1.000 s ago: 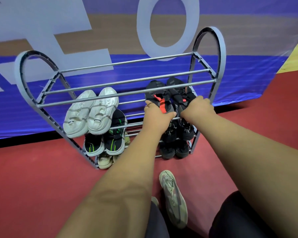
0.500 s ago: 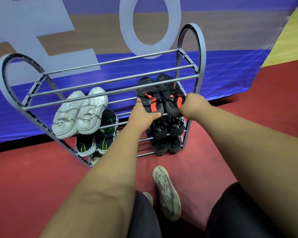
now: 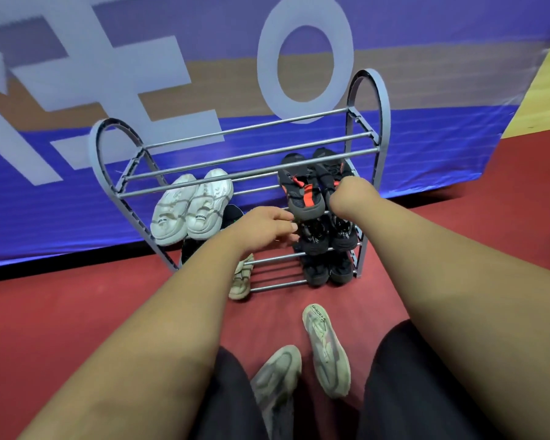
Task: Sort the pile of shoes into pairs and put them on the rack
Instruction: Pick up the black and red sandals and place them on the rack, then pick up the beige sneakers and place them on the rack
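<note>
Your right grip (image 3: pixel 346 195) curls round the heel of a black-and-orange shoe (image 3: pixel 328 172) on the rack (image 3: pixel 385 122); your left grip (image 3: pixel 264 227) hangs open at its mate's (image 3: pixel 299 192) seven o'clock.

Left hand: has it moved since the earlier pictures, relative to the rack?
Yes. The left hand has come off the left black-and-red shoe, back toward the person and leftward along the rack.

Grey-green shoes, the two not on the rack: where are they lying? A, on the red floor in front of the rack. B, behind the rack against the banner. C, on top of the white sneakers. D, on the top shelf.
A: the grey-green shoes both lie on the red floor, on the near side of the rack, between the person's legs.
</note>
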Motion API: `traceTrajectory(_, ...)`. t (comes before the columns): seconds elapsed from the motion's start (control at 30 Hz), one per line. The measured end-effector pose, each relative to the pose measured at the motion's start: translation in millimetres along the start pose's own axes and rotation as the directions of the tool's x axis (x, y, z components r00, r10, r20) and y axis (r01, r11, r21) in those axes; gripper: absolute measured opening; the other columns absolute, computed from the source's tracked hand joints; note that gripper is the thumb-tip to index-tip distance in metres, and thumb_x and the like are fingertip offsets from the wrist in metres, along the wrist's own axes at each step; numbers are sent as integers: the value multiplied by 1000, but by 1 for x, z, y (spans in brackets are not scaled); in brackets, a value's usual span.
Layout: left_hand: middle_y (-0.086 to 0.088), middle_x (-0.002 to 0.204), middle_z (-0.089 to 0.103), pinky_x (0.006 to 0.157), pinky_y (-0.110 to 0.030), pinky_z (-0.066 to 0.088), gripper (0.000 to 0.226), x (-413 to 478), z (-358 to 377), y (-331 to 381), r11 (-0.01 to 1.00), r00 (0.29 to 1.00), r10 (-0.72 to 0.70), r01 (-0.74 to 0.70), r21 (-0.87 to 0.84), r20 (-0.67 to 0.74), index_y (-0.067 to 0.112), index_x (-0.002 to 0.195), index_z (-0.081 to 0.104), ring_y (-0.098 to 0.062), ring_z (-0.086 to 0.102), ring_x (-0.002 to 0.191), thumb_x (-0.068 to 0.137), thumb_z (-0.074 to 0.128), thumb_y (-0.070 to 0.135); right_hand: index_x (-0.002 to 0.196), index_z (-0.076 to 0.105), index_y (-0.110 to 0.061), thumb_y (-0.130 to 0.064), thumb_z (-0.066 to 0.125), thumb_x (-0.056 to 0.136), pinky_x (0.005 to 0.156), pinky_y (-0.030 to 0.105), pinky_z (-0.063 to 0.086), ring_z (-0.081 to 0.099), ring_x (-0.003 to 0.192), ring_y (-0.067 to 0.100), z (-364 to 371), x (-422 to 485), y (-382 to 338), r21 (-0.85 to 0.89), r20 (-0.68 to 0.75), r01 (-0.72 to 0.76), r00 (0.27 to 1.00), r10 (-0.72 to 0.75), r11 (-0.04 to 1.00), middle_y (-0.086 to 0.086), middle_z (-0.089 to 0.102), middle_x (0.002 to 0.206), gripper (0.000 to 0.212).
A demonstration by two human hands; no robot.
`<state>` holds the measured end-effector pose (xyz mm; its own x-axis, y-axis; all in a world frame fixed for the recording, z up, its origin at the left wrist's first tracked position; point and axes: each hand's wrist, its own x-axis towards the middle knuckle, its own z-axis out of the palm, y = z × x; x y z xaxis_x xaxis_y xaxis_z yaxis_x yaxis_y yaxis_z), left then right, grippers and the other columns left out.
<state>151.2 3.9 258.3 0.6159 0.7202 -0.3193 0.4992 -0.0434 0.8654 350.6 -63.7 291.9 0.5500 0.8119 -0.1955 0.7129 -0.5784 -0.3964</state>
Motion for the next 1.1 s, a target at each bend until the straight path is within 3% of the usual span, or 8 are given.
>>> traceTrajectory(0.13, -10, 100, 82, 74, -35, 60, 32, -40, -12, -8, 976, 998, -45, 52, 212, -38, 11, 127, 68, -24, 79, 97, 97, 73, 21, 90, 68, -3, -3, 49, 95, 60, 36, 48, 57, 75, 36, 0, -22, -4, 27, 63, 116, 991, -118, 993, 21, 62, 85, 20)
traceTrajectory(0.23, -15, 107, 80, 60, -26, 51, 22, -59, -20, -8, 962, 997, -64, 73, 262, -42, 8, 114, 73, -30, 78, 101, 97, 71, 21, 78, 55, -10, -12, 52, 98, 58, 33, 33, 42, 68, 29, 0, -34, -5, 24, 72, 181, 981, -183, 983, 12, 47, 68, 21)
traceTrajectory(0.33, -14, 110, 79, 62, -27, 53, 18, -84, -32, -2, 957, 997, -68, 74, 280, -31, 8, 109, 73, -29, 79, 100, 100, 64, 20, 89, 65, -6, -24, 55, 101, 64, 35, 45, 57, 81, 36, -2, -55, -17, 26, 97, 261, 960, -262, 965, 14, 62, 80, 24)
traceTrajectory(0.43, -4, 101, 81, 72, -36, 58, 22, -100, -41, -8, 906, 991, -126, 128, 403, -32, 14, 102, 77, -24, 78, 88, 96, 69, 33, 126, 68, 2, -23, 60, 97, 93, 42, 56, 66, 112, 40, 0, -70, -31, -5, 115, 283, 953, -280, 959, 22, 71, 119, 39)
traceTrajectory(0.6, -19, 92, 74, 56, -27, 50, 21, -112, -18, -66, 919, 962, -265, 271, 287, -62, 8, 86, 67, -27, 70, 75, 99, 63, 24, 85, 68, -9, -30, 54, 98, 76, 33, 52, 61, 92, 35, 41, -91, -45, -178, 250, 370, 913, -322, 912, 18, 71, 106, 28)
traceTrajectory(0.73, -10, 87, 73, 63, -31, 50, 22, -133, 27, -157, 820, 891, -454, 428, 379, -23, 8, 92, 71, -27, 66, 72, 99, 61, 27, 128, 68, 1, -30, 43, 108, 96, 35, 50, 61, 124, 38, 145, -129, -24, -285, 440, 454, 844, -306, 844, 23, 65, 135, 45)
traceTrajectory(0.83, -12, 83, 69, 64, -32, 48, 30, -160, 60, -229, 698, 799, -602, 534, 477, -14, 8, 88, 68, -27, 59, 66, 100, 65, 35, 124, 70, -3, -26, 51, 102, 90, 32, 50, 64, 119, 35, 228, -169, 7, -325, 593, 391, 793, -136, 861, 19, 68, 132, 37)
traceTrajectory(1.1, -11, 122, 68, 87, -37, 54, 52, -205, 112, -323, 598, 776, -619, 565, 568, -120, 12, 137, 60, -30, 67, 102, 95, 62, 42, 112, 73, -15, -24, 49, 95, 90, 36, 58, 70, 104, 28, 354, -186, 76, -329, 681, 346, 731, -33, 879, 8, 73, 119, 31)
